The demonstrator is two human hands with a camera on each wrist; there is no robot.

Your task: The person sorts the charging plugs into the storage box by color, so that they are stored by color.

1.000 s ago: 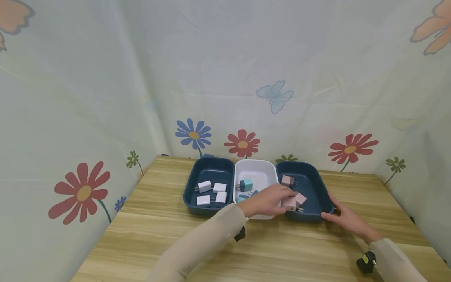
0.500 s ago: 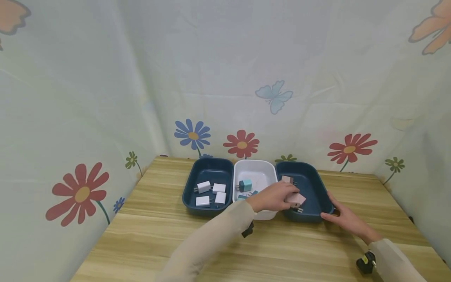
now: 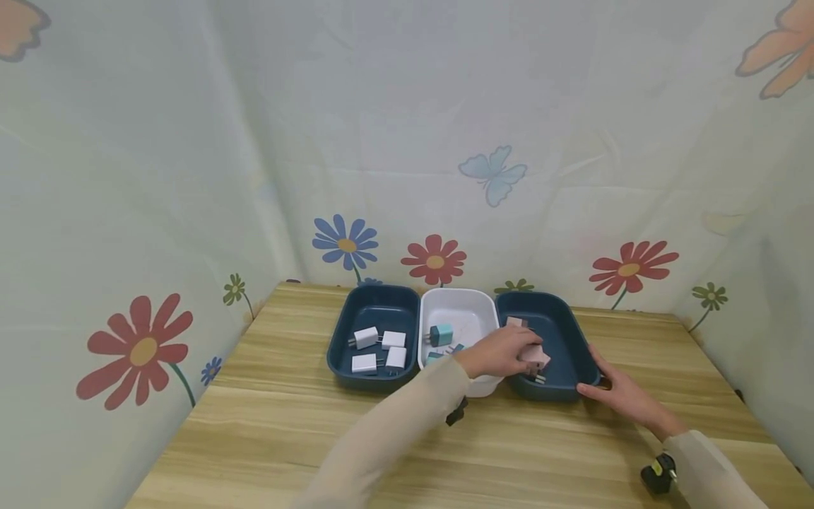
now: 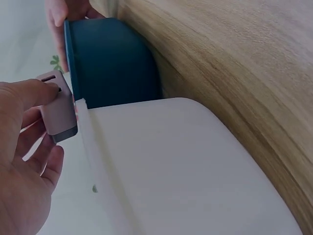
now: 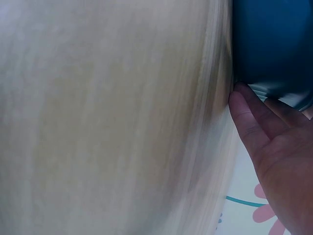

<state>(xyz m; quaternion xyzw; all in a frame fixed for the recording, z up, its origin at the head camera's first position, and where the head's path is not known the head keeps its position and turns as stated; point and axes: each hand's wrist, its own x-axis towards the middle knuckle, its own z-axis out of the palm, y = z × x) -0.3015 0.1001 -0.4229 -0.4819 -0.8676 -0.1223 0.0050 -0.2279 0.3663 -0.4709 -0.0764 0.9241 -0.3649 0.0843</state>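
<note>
My left hand point(image 3: 502, 352) reaches over the front of the right dark blue tray point(image 3: 566, 353). Between thumb and fingers it pinches a pink plug-in charger point(image 4: 58, 105) with a grey end, seen clearly in the left wrist view. Another pink charger point(image 3: 516, 322) lies farther back in that tray, partly covered by the hand. Metal prongs point(image 3: 539, 379) show just below the fingers. At the tray's front right corner rests my right hand point(image 3: 626, 399), thumb against the front wall and fairly straight fingers along the side.
A white tray point(image 3: 467, 318) with teal chargers point(image 3: 440, 334) adjoins on the left, partly under my left forearm. Beyond it stands another dark blue tray point(image 3: 381, 317) holding several white chargers point(image 3: 364, 364). All three trays sit on a wooden table point(image 3: 267, 396) before a flowered curtain.
My left hand has shifted slightly right over the right tray, pinching a pink charger. The right hand stays at the tray's corner. The head view has shifted a little.
</note>
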